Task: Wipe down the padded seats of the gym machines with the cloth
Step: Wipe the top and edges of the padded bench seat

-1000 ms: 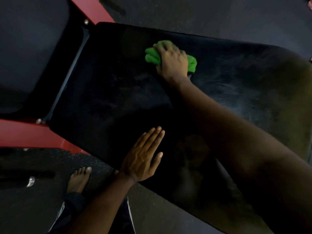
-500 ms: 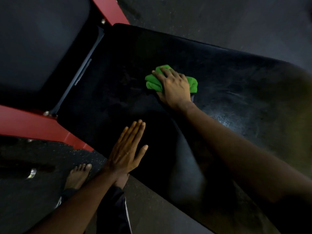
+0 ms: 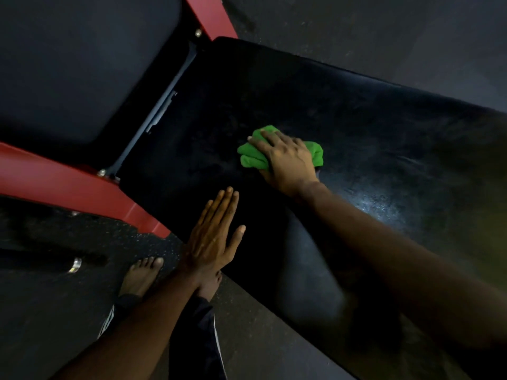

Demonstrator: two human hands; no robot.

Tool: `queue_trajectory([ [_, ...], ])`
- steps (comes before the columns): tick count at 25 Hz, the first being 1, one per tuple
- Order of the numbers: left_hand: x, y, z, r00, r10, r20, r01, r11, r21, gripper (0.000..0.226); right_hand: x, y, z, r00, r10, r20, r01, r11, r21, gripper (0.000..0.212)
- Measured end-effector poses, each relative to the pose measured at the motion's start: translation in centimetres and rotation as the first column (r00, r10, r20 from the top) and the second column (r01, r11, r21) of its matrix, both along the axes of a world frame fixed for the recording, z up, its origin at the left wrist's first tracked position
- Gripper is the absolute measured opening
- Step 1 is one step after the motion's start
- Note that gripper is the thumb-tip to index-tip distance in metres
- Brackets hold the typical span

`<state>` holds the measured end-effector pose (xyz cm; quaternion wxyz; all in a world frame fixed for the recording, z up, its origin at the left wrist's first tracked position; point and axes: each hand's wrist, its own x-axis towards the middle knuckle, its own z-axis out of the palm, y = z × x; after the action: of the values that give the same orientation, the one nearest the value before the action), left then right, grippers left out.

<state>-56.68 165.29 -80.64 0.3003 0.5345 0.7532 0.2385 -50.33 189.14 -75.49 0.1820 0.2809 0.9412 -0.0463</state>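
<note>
The scene was dim and murky, much of the frame near black; a soft, pale sheen lay on the padded seat [image 3: 384,209] right of centre; the green cloth [image 3: 252,157] stood out vividly; the forearm [image 3: 397,270] at lower right was blurred; straight edges bowed toward the corners.

Floor [image 3: 356,28]: dark surface, flecked with pale specks at lower left.
Frame [image 3: 68,185]: red metal bars, one slanting across the left, another at the top edge, with bolts [image 3: 198,32] at the joints.
Metal piece [image 3: 74,266]: shiny, lying on the floor at left.
Light: dim throughout.
</note>
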Motion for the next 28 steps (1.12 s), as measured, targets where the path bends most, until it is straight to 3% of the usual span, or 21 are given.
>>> queue_trajectory([
  [8,-0.8,-0.9,-1.2,1.0,0.018,-0.003,-0.017,0.999,0.031,0.067,-10.9,2.1,-5.5,0.989,-0.149,0.007,0.148,0.987,0.056,0.063],
  [14,-0.9,-0.8,-1.3,0.999,0.046,-0.001,-0.046,0.998,0.042,0.067,-9.9,-0.6,-5.1,0.982,0.182,0.057,-0.178,0.981,-0.081,0.064],
  [19,-0.8,-0.8,-1.5,0.999,0.04,0.006,-0.041,0.998,0.056,0.067,-11.6,6.9,-5.3,0.993,-0.108,0.054,0.101,0.989,0.107,0.067],
  [22,-1.0,-0.8,-1.8,0.999,0.033,0.008,-0.033,0.998,0.058,0.067,-12.8,4.4,-6.2,0.983,-0.18,0.019,0.177,0.977,0.121,0.067],
  [25,-1.0,-0.9,-1.7,1.0,0.028,0.001,-0.028,0.998,0.056,0.067,-12.6,-0.1,-6.6,0.997,0.031,0.074,-0.03,1.0,-0.007,0.067],
  [28,-1.0,-0.8,-1.6,1.0,0.031,0.003,-0.031,0.998,0.051,0.067,-12.3,1.1,-6.0,0.977,0.2,0.07,-0.196,0.978,-0.066,0.065],
])
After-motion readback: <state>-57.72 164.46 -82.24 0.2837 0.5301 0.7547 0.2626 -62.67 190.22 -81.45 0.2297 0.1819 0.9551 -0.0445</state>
